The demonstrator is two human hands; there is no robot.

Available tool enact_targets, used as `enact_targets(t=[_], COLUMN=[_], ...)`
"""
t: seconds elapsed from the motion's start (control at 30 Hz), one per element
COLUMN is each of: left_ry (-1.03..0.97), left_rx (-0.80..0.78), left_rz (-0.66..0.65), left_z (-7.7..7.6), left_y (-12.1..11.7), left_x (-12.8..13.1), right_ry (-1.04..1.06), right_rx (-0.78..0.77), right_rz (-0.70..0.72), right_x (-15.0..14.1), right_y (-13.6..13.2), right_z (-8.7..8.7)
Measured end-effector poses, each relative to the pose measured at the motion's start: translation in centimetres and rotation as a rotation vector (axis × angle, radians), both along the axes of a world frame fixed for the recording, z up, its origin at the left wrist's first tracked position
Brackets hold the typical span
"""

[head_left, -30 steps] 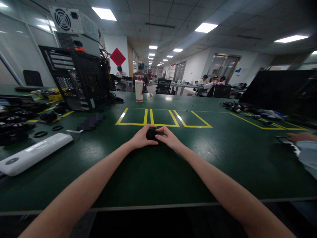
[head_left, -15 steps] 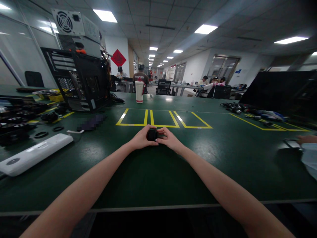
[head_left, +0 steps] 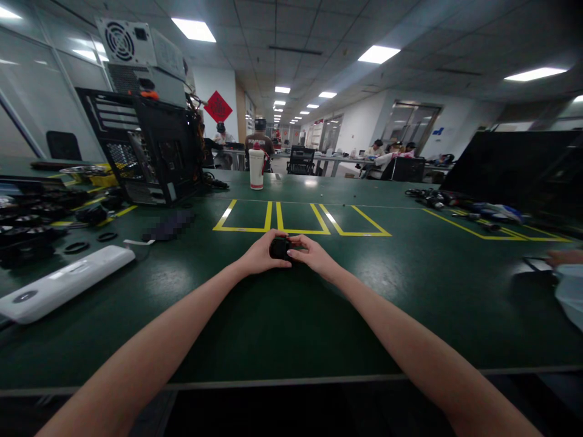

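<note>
A small black block-like object is between my hands, over the middle of the green tabletop. Its exact kind does not show. My left hand curls round its left side, thumb below and fingers above. From the right, my right hand pinches its edge with thumb and fingertips. Yellow tape outlines lie on the table just beyond my hands.
At left stand a black computer case with power supplies on top, and a white power strip. A white cup is at the back. Cables lie right; a co-worker's sleeve shows at the right edge.
My right fingers have shifted slightly on the black object's edge, and my left hand keeps its hold. The co-worker's hand at the right has drawn back toward the edge of view.
</note>
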State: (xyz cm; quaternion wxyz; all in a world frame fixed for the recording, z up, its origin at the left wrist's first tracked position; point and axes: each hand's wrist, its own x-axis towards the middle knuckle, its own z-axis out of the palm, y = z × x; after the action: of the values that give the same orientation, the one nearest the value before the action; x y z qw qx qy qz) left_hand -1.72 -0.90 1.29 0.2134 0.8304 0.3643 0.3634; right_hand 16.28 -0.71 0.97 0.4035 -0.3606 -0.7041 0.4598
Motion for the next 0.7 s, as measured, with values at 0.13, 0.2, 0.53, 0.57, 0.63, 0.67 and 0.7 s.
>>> enact_targets(t=[0.13,0.2,0.53,0.57,0.63,0.67,0.7], left_ry=[-0.011,-0.01,0.007,0.007,0.006,0.007,0.008], left_rx=[-0.007,-0.014,-0.04,-0.043,-0.044,-0.041,-0.036], left_rz=[-0.004,0.007,0.012,0.012,0.016,0.016,0.016], left_z=[0.14,0.16,0.38,0.39,0.37,0.33,0.29], left_y=[-0.13,-0.12,-0.3,-0.31,-0.3,-0.27,-0.23], left_x=[0.0,0.01,0.0,0.0,0.03,0.04,0.06], right_ry=[0.03,0.036,0.013,0.008,0.014,0.018,0.022], right_rx=[0.034,0.03,-0.024,-0.026,-0.006,0.003,0.007], right_rz=[0.001,-0.013,-0.05,-0.034,-0.015,-0.007,-0.001], right_x=[-0.08,-0.16,0.04,0.11,0.2,0.22,0.22], right_y=[-0.15,-0.22,0.24,0.21,0.05,-0.07,-0.2], right_z=[-0.13,-0.19,-0.3,-0.26,-0.13,-0.07,-0.01])
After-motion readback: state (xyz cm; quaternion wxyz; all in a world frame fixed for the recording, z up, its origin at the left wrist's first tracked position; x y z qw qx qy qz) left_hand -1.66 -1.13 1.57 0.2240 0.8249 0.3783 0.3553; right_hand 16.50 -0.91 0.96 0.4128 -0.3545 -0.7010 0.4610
